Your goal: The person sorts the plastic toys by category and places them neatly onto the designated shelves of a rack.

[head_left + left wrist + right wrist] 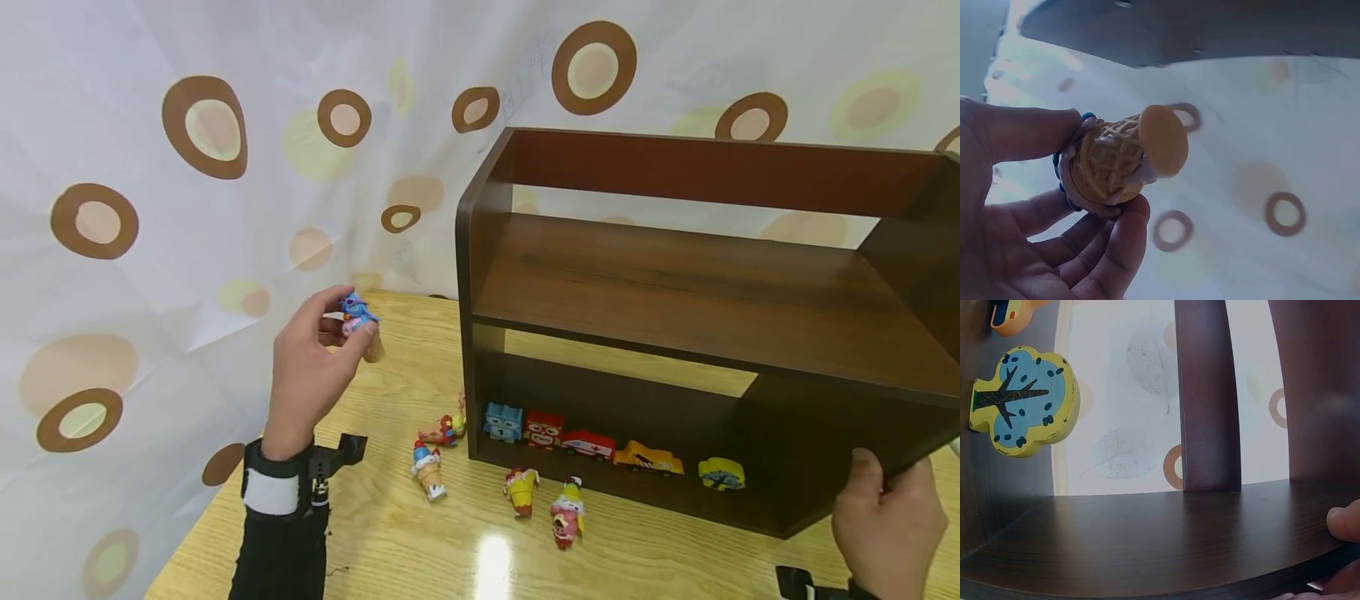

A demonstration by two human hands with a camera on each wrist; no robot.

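Watching my feed: left hand (313,362) pinches a blue-topped waffle-cone figurine (357,315), raised left of the shelf (637,267). Also left of it, on the table (397,550), I log an ice-cream-cone figurine (428,472) and a red figurine (446,431). In its lower bay: blue owl block (503,422), red owl block (543,430), toy ambulance (588,445), yellow toy vehicle (648,458), tree block (722,473). Right hand (891,517) grips the shelf's right side panel (1147,544), thumb inside.
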